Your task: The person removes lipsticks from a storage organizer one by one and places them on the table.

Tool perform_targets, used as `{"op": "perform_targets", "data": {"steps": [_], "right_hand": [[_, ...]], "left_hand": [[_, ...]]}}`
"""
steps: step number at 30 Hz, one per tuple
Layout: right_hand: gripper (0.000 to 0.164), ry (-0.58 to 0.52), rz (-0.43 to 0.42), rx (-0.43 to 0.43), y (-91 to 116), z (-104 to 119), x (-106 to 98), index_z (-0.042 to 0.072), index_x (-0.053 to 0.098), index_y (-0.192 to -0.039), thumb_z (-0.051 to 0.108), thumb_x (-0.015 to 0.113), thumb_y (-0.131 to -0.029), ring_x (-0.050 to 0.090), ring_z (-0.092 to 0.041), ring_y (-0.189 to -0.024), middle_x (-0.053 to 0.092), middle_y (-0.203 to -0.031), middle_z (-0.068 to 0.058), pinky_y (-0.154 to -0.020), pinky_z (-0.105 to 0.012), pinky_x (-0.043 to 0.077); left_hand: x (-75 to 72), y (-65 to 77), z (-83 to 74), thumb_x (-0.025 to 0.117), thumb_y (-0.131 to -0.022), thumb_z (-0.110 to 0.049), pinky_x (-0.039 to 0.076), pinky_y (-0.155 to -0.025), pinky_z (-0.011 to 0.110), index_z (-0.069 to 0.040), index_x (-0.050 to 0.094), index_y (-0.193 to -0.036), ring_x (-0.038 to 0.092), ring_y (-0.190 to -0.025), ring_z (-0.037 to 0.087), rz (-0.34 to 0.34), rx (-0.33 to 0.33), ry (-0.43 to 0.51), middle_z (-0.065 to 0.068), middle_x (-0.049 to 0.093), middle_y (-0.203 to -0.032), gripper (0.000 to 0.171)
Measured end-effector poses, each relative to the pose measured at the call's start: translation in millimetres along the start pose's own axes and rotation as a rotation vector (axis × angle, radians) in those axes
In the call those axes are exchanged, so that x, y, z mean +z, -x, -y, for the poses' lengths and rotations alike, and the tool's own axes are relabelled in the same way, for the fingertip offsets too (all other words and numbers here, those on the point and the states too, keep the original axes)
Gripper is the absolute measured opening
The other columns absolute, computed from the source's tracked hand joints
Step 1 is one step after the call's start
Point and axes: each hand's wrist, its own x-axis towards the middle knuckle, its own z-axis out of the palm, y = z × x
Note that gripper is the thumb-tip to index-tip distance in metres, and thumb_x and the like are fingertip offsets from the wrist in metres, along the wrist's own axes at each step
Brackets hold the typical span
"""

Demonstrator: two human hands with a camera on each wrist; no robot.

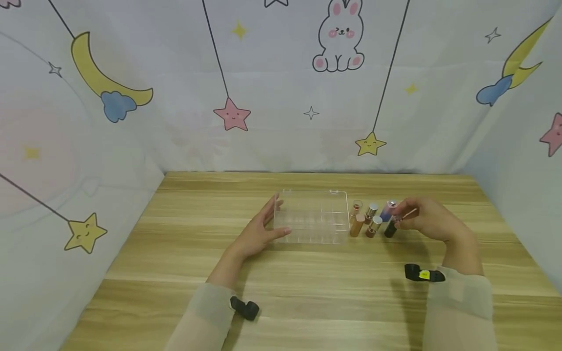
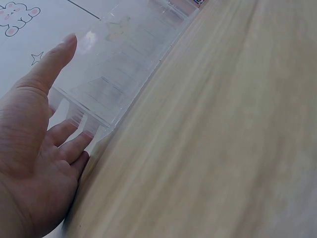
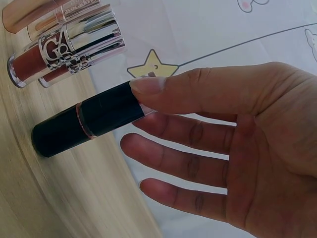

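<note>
A transparent plastic organizer box (image 1: 311,217) with compartments lies on the table. My left hand (image 1: 259,234) is at its left end, fingers touching the side and thumb extended over the front; in the left wrist view the left hand (image 2: 34,153) looks spread, with fingertips against the clear box (image 2: 111,74). My right hand (image 1: 428,219) pinches the top of a black lipstick tube (image 1: 390,228) between thumb and fingers. Seen from the right wrist, the black lipstick tube (image 3: 89,119) has a thin rose-gold band and stands tilted in that view, while the other fingers of the right hand (image 3: 237,144) stay extended.
Several lip products stand between box and right hand: an orange-brown tube (image 1: 357,226), silver-capped lip glosses (image 1: 374,227) and a blue-pink tube (image 1: 387,212). Behind the wooden table (image 1: 316,287) hangs a white cloth (image 1: 281,146) with printed stars and a rabbit.
</note>
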Motion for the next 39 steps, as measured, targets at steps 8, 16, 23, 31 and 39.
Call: {"op": "perform_targets", "data": {"steps": [8, 16, 23, 31, 39], "right_hand": [[0.025, 0.021, 0.028, -0.006, -8.7, 5.2, -1.3, 0.002, 0.071, -0.114, 0.012, 0.077, -0.092, 0.068, -0.021, -0.1, 0.071, -0.112, -0.012, -0.085, -0.033, 0.053], [0.026, 0.039, 0.045, -0.016, -16.8, 12.9, -2.5, 0.003, 0.069, -0.115, 0.012, 0.076, -0.092, 0.067, -0.023, -0.103, 0.07, -0.115, -0.014, -0.088, -0.036, 0.052], [0.03, 0.01, 0.042, -0.019, -15.3, 13.3, -3.3, 0.001, 0.067, -0.118, 0.009, 0.077, -0.091, 0.069, -0.021, -0.101, 0.069, -0.117, -0.017, -0.084, -0.032, 0.054], [0.039, 0.052, -0.023, 0.012, -2.5, 16.8, -3.5, 0.005, 0.065, -0.123, 0.027, 0.079, -0.094, 0.066, -0.022, -0.104, 0.064, -0.126, -0.018, -0.081, -0.034, 0.053], [0.035, 0.118, -0.135, -0.007, 3.2, 25.6, -1.5, 0.008, 0.067, -0.12, 0.037, 0.069, -0.101, 0.064, -0.013, -0.09, 0.066, -0.107, -0.011, -0.073, -0.029, 0.051]], "left_hand": [[-6.6, 4.5, -1.1, 0.081, -0.09, -0.045, 0.025, -0.129, 0.054, -0.042, 0.013, -0.166, 0.024, -0.159, 0.029, -0.02, 0.007, -0.011, -0.011, 0.03, -0.169, 0.102], [-13.4, 9.5, -1.1, 0.081, -0.09, -0.043, 0.025, -0.128, 0.056, -0.042, 0.012, -0.166, 0.024, -0.16, 0.031, -0.042, 0.012, 0.003, -0.009, 0.03, -0.169, 0.102], [-13.4, 9.6, 1.3, 0.08, -0.091, -0.043, 0.023, -0.129, 0.054, -0.037, 0.011, -0.167, 0.021, -0.16, 0.029, -0.026, 0.033, 0.013, -0.007, 0.028, -0.171, 0.104], [-11.6, 9.8, 4.2, 0.079, -0.089, -0.049, 0.025, -0.129, 0.053, -0.039, 0.009, -0.167, 0.021, -0.161, 0.024, -0.001, 0.016, -0.002, -0.01, 0.027, -0.171, 0.105], [-7.1, 4.4, 4.7, 0.079, -0.09, -0.046, 0.022, -0.13, 0.055, -0.037, 0.007, -0.167, 0.019, -0.161, 0.024, 0.031, 0.028, -0.002, -0.008, 0.026, -0.172, 0.106]]}}
